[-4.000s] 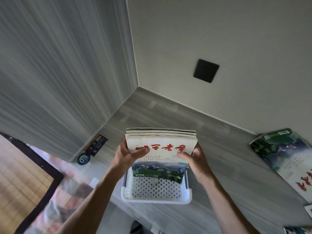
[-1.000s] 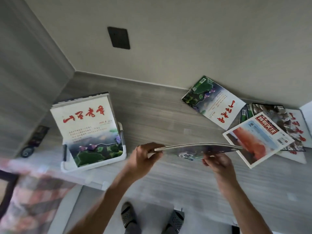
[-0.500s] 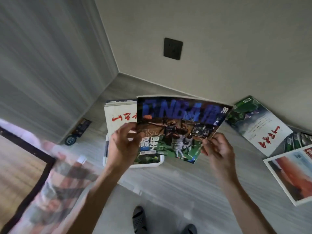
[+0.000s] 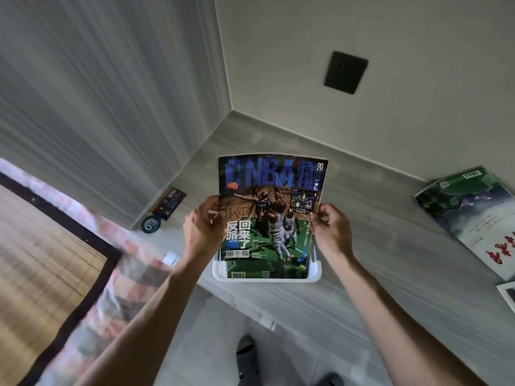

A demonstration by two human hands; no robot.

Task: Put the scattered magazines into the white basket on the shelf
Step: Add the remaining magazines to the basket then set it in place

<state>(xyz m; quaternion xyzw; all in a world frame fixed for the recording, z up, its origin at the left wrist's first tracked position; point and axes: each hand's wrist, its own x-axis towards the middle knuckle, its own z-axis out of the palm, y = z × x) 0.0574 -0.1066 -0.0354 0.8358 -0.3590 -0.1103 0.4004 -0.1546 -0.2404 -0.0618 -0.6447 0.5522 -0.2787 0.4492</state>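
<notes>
You are holding a glossy basketball magazine with a dark blue title and a green court on its cover [image 4: 271, 215] upright in front of you, its lower edge down inside the white plastic basket with perforated walls [image 4: 316, 270], which stands near the front edge of the grey wood-grain shelf [image 4: 390, 246]. Your left hand [image 4: 199, 228] grips the magazine's left edge, fingers curled behind the cover and thumb against its front; your right hand [image 4: 331, 228] pinches the right edge, fingers curled round it. Behind the cover, more pages show at the top edge, and a green cover strip of another magazine [image 4: 267, 270] lies in the basket below the one you hold. To the right on the shelf, well apart from the basket, lies a magazine with a green landscape cover and red brush lettering [image 4: 473, 215], and the corner of a further one [image 4: 507, 293] shows at the frame's right edge. In the shelf's left corner rest a small dark card [image 4: 170, 203] and a round dark badge [image 4: 150, 224], touching each other. A black wall plate [image 4: 345, 72] sits on the pale wall above.
</notes>
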